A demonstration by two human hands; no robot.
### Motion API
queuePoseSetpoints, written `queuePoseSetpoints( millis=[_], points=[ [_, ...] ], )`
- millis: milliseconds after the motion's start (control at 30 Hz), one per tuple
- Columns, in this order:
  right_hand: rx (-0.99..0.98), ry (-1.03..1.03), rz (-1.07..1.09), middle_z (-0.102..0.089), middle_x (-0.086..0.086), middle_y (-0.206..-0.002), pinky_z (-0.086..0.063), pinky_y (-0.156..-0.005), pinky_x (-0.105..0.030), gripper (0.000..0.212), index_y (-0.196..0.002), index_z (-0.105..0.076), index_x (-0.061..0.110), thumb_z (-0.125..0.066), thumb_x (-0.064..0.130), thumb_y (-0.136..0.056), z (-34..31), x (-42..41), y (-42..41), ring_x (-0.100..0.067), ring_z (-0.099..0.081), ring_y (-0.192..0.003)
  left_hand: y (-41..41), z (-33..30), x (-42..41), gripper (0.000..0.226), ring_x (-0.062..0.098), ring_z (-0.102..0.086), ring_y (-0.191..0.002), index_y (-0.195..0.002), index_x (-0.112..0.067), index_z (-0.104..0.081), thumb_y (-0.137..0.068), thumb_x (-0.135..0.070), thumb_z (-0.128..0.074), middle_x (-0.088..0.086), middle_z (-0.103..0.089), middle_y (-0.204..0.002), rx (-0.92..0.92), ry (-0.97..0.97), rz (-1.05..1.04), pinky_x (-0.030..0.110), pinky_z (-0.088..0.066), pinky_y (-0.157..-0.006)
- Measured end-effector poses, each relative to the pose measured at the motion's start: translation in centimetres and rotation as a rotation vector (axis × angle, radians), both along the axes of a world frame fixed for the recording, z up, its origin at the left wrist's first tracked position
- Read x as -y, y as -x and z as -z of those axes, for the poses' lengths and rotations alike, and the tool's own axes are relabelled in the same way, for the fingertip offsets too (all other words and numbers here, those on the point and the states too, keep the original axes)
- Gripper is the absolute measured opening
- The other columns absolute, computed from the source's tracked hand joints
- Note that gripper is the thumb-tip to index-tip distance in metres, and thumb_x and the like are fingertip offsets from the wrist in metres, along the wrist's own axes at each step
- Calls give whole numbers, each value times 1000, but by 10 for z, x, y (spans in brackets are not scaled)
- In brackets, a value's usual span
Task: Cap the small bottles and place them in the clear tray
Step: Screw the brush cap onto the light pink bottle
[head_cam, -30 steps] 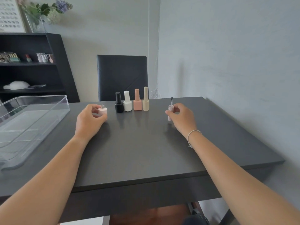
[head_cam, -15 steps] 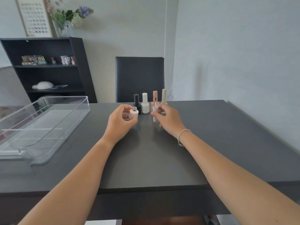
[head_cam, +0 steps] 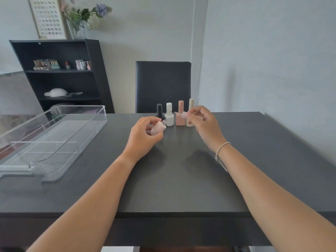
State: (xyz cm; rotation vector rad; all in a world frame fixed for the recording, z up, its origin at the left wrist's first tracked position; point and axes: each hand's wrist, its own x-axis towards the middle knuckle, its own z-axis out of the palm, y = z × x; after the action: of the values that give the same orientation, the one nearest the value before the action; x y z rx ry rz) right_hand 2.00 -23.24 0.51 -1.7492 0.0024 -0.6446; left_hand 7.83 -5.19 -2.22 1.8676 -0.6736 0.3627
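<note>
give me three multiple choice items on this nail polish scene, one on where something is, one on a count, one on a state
1. Where is the clear tray?
A. on the chair
B. on the table, to the left of the hands
C. on the shelf

2. How many capped bottles stand in the row behind the hands?
A. two
B. six
C. four

3. The pink bottle in the left hand is
A. uncapped
B. capped
C. in the tray

Key: 1 B, the tray rests on the table at left. 2 C, black, white, pink and cream. 3 A, its bare neck shows, and the right hand holds the brush cap apart.
</note>
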Motion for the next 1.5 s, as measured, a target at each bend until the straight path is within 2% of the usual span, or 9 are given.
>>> queuePoseSetpoints(
  millis=[300,667,933,1000,1067,1167,1267,1400,1500],
  points=[
    [53,-81,1,-51,18,-45,-32,-44,-7,18,-64,-60,21,-68,18,-80,-5,-2,4,2,-44,-43,2,0,1,31,3,-55,-87,-100,-23,-62,-74,-8,-68,-8,-58,-101,36,-19,23,14,-48,-75],
    [43,-17,-38,-56,25,-46,-34,-44,-3,17,-67,-59,19,-64,13,-83,-2,-5,3,8,-49,-44,2,2,-1,29,0,-54,-86,-98,-26,-61,-75,-9,-67,-14,-56,-98,57,-21,55,12,-49,-76],
    [31,21,-31,-59,6,-68,-40,-54,-5,18,-66,-60,23,-66,16,-82,0,-7,2,7,-52,-55,3,0,1,29,3,-55,-86,-97,-28,-60,-76,-10,-67,-18,-54,-97,78,-43,69,7,-46,-74],
    [20,38,-26,-63,1,-73,-44,-62,-11,16,-67,-60,23,-67,17,-81,1,-7,0,1,-55,-63,3,1,2,28,3,-55,-85,-97,-28,-60,-76,-11,-68,-18,-54,-97,85,-49,77,7,-45,-73],
    [12,47,-31,-66,-7,-79,-47,-71,-23,14,-69,-61,22,-67,17,-80,2,-7,-1,-13,-60,-74,3,1,2,28,4,-55,-85,-98,-27,-61,-76,-11,-68,-17,-54,-97,89,-57,82,7,-45,-73],
    [11,99,-26,-65,-4,-81,-45,-68,-23,11,-70,-62,23,-68,19,-79,4,-9,-1,-14,-56,-75,3,1,2,28,7,-55,-86,-100,-24,-62,-76,-11,-69,-12,-55,-97,101,-88,82,8,-46,-74],
    [-2,146,-33,-68,-12,-91,-48,-71,-29,8,-75,-61,19,-69,20,-78,6,-11,-3,-23,-58,-78,4,1,4,27,4,-53,-89,-99,-24,-62,-76,-13,-70,-14,-54,-96,117,-104,96,7,-45,-73],
    [31,252,-25,-66,-8,-89,-37,-57,-7,12,-77,-59,20,-70,20,-77,9,-12,-3,2,-48,-58,4,1,5,27,2,-53,-89,-100,-24,-62,-76,-13,-70,-10,-56,-96,134,-136,101,6,-44,-73],
    [39,332,-28,-61,5,-78,-36,-55,-3,10,-79,-56,22,-66,20,-81,10,-10,-3,10,-48,-56,4,1,6,28,4,-54,-88,-102,-23,-62,-77,-13,-70,-6,-58,-100,141,-160,92,5,-44,-74]
  ],
)
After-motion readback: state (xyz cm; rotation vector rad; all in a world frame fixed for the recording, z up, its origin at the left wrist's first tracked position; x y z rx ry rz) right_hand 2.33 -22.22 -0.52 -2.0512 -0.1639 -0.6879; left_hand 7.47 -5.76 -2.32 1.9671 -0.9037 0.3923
